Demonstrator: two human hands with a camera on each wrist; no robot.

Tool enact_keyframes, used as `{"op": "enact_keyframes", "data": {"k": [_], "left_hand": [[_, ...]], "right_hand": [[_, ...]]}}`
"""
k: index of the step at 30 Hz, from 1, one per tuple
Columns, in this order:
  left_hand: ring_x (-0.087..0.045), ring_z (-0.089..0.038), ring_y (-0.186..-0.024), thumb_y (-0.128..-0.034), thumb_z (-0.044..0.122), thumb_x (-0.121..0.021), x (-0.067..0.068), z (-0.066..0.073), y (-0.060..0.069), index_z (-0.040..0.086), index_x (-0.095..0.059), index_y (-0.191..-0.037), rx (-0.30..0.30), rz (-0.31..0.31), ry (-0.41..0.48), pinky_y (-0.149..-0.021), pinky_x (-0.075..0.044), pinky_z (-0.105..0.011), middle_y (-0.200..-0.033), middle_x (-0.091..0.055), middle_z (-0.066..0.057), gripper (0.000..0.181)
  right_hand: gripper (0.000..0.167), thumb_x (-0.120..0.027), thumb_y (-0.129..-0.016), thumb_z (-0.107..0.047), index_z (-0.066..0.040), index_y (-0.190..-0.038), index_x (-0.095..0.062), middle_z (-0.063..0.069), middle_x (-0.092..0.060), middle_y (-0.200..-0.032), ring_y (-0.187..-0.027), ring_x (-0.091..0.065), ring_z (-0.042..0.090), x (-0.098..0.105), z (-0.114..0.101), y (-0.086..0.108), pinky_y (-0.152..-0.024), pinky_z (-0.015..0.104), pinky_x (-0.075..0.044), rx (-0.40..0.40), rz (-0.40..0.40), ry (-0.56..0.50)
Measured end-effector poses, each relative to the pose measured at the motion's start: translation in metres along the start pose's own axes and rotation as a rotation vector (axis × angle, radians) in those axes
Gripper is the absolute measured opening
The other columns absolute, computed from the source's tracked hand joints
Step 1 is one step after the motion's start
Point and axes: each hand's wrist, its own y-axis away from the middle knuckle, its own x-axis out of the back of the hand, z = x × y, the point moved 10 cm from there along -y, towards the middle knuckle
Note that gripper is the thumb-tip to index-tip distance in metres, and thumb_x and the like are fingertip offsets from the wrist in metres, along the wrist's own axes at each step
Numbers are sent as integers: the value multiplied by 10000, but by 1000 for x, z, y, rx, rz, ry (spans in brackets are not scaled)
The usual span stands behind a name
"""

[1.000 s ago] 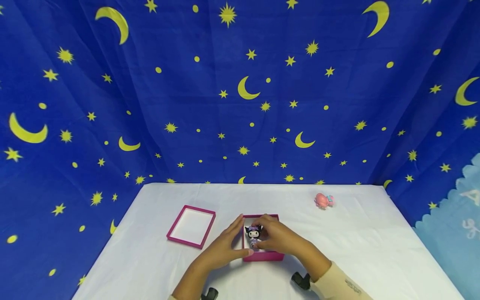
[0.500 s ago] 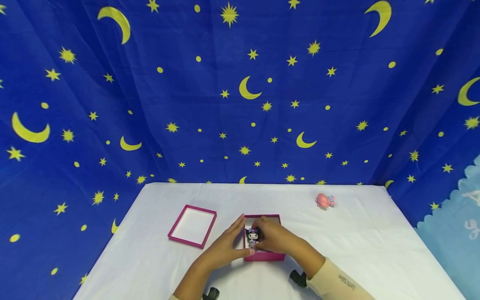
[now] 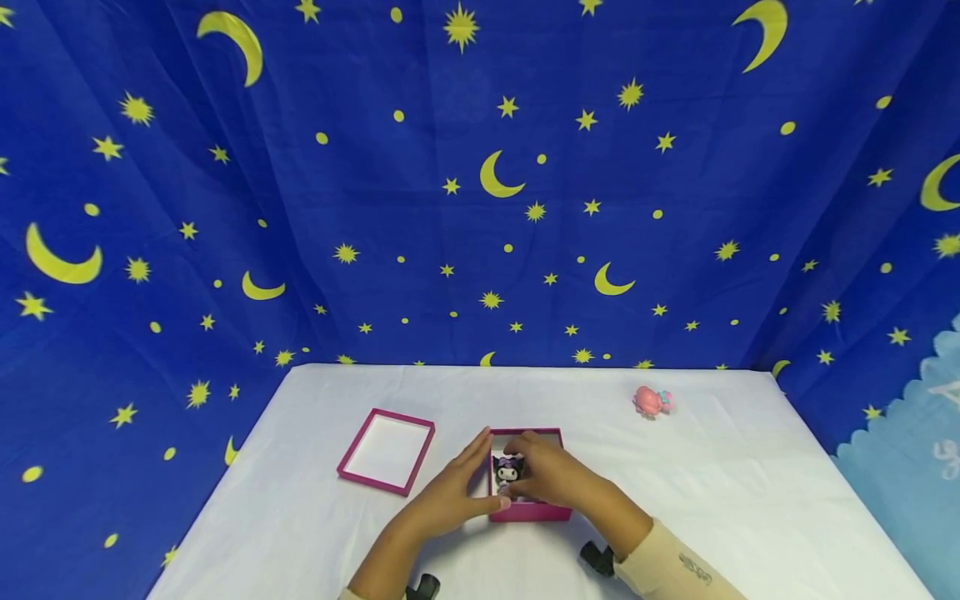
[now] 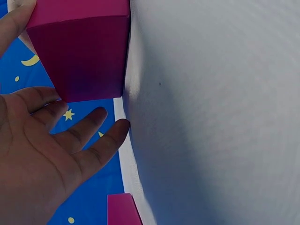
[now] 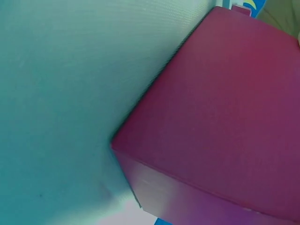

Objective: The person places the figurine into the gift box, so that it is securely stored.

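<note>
An open magenta box [image 3: 529, 513] stands near the table's front in the head view. My right hand [image 3: 555, 473] reaches into it, thumb and fingers curled round a small black, white and purple figure [image 3: 507, 472] at the box's left side. Along the left wall lies my left hand [image 3: 446, 500], fingers extended, thumb at the front left corner. In the left wrist view, the left hand [image 4: 42, 150] is spread beside the box [image 4: 79, 61]. The right wrist view shows the box's outer side [image 5: 215, 112] close up; the figure is hidden there.
A magenta-rimmed lid [image 3: 385, 451], white inside, lies left of the box. A small pink figure with a light blue part [image 3: 651, 402] is at the table's back right. Behind the white-covered table [image 3: 712, 483] hangs a blue cloth [image 3: 420, 217] with yellow moons and stars.
The small figure has sunk slightly lower in the box in my right hand's grip. My left hand stays at the box's left side. The head view has shifted slightly.
</note>
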Motion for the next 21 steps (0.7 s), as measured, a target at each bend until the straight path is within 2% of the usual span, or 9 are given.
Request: {"op": "enact_keyframes", "data": {"k": [4,9,14,21], "left_hand": [[-190,-369,-1562,-865,552,-732,0,1,-1,202,-205,-1629,-2,0,-5,-1224,-219,-656,-1724,-108,34,992],[-179,-364,-1565,-871,531,-736,0,1,-1,187,-204,-1628,-3,-5,-10,-1232,-206,-645,-1724,-99,23,988],[-144,-321,-1579,-880,507,-737,-1,1,-1,198,-195,-1629,5,-12,0,-1251,-186,-612,-1725,-77,52,975],[-156,-318,-1576,-868,524,-742,-1,1,0,212,-190,-1630,7,-10,4,-1247,-193,-614,-1725,-74,48,991]], "right_hand": [[574,-838,-833,-278,-25,-1304,-631,90,-646,-1223,-904,-636,133,5,1,3,-806,288,-579,1,29,-88],[522,-804,-873,-271,-40,-1307,-631,87,-666,-1181,-886,-642,159,17,4,8,-758,246,-544,22,113,-173],[472,-796,-880,-255,-81,-1293,-646,71,-681,-1169,-928,-651,149,31,10,14,-777,260,-560,26,222,-207],[470,-785,-889,-234,-153,-1325,-627,32,-690,-1158,-966,-645,146,46,22,25,-817,272,-575,-7,313,-251]]}}
